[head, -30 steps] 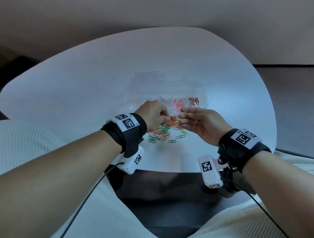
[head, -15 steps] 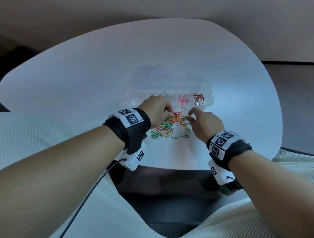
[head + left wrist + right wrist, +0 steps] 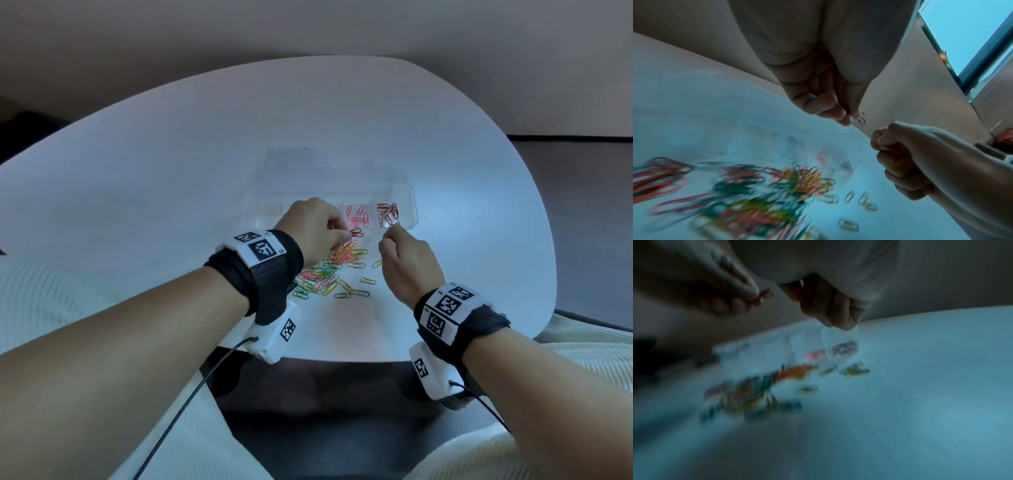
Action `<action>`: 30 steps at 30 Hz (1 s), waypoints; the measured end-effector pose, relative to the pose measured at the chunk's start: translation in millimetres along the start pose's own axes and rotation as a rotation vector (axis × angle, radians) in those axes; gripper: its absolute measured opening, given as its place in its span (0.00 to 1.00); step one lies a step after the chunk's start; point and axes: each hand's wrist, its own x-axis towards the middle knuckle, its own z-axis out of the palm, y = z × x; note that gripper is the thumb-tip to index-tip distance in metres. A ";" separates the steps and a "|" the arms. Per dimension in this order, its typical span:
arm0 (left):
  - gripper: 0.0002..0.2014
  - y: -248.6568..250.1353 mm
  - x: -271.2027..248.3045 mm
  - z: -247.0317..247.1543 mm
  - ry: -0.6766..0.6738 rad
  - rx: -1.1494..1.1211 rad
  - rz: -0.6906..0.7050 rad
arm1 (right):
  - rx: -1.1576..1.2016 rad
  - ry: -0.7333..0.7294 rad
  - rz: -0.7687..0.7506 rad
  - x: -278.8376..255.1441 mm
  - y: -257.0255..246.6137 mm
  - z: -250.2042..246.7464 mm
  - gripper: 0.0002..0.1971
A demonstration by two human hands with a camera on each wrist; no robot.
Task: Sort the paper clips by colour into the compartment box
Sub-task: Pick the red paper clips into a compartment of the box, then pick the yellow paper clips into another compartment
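Note:
A clear compartment box (image 3: 274, 212) lies on the white table (image 3: 171, 192). Pink clips (image 3: 358, 216) fill one compartment and dark red clips (image 3: 388, 214) the rightmost one. A mixed pile of coloured paper clips (image 3: 329, 270) lies just in front of the box. My left hand (image 3: 342, 233) hovers over the pile's far end and pinches a red clip (image 3: 862, 119) between thumb and fingertip. My right hand (image 3: 388, 236) is curled at the front edge of the rightmost compartment, pinching what looks like a red clip (image 3: 394, 225). The right wrist view is badly blurred.
A few loose yellow and green clips (image 3: 359, 293) lie apart from the pile, near my right hand. The box's open lid (image 3: 294, 161) lies flat behind it. The table's near edge (image 3: 342, 359) runs just under my wrists.
My right hand has left the pile and moved up and right to the box's rightmost compartment, fingers now curled. My left hand has lifted a red clip from the pile's far end.

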 end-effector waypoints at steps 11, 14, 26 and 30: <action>0.07 55.2 59.9 39.0 0.138 -0.053 -0.122 | 0.047 -0.127 0.285 71.8 -23.0 -55.9 0.20; 0.06 61.2 71.1 40.1 0.168 -0.008 -0.153 | 0.375 -0.198 0.385 71.6 -21.1 -64.8 0.24; 0.14 60.0 58.2 28.8 0.106 0.131 -0.039 | 0.219 0.162 0.112 59.9 -15.5 -89.8 0.14; 0.03 39.3 24.7 20.5 0.089 0.192 -0.010 | -0.171 -0.149 0.013 40.5 -11.2 -75.5 0.11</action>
